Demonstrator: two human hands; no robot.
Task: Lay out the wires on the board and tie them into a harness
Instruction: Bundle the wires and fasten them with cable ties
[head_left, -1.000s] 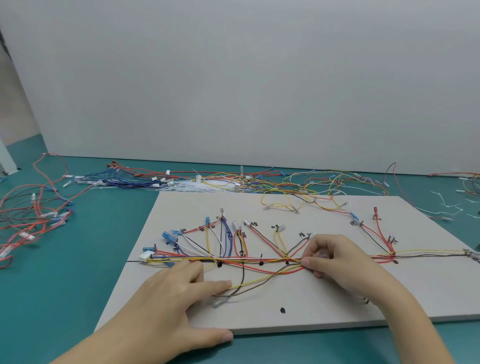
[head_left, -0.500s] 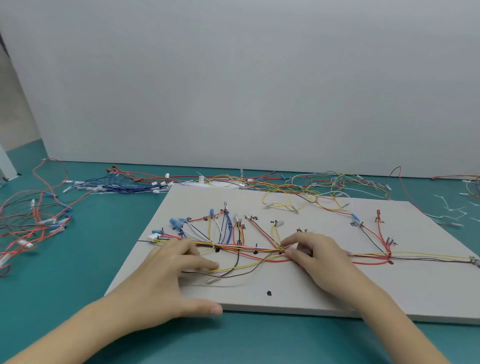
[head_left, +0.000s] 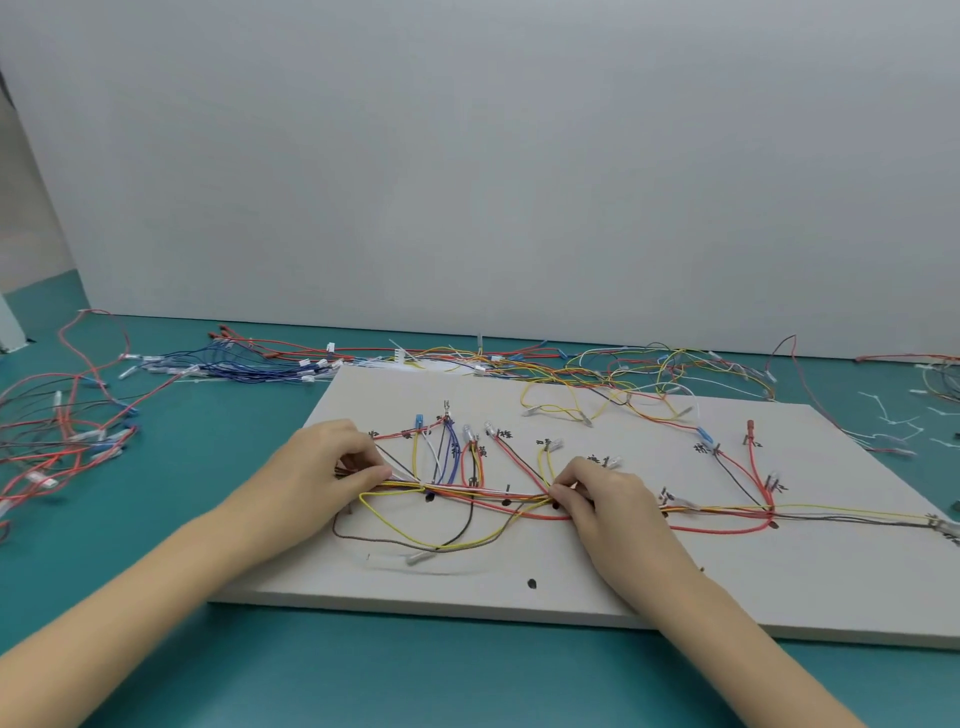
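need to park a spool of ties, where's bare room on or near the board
Free: the board's near-right strip, between the right hand and the front edge below the wire bundle; the teal table in front, between the forearms; the table left of the board, before the red wires. Crowded: the board's middle and the loose wire pile behind it.

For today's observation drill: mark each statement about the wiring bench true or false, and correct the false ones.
1. Both hands are on the wire bundle on the board. True.
2. The table is red. False: it is teal.
3. Loose wires lie on the table behind the board. True.
4. The right hand holds scissors. False: its fingers pinch the wires.
5. The left hand is off the board. False: it rests on the board's left part, on the wires.
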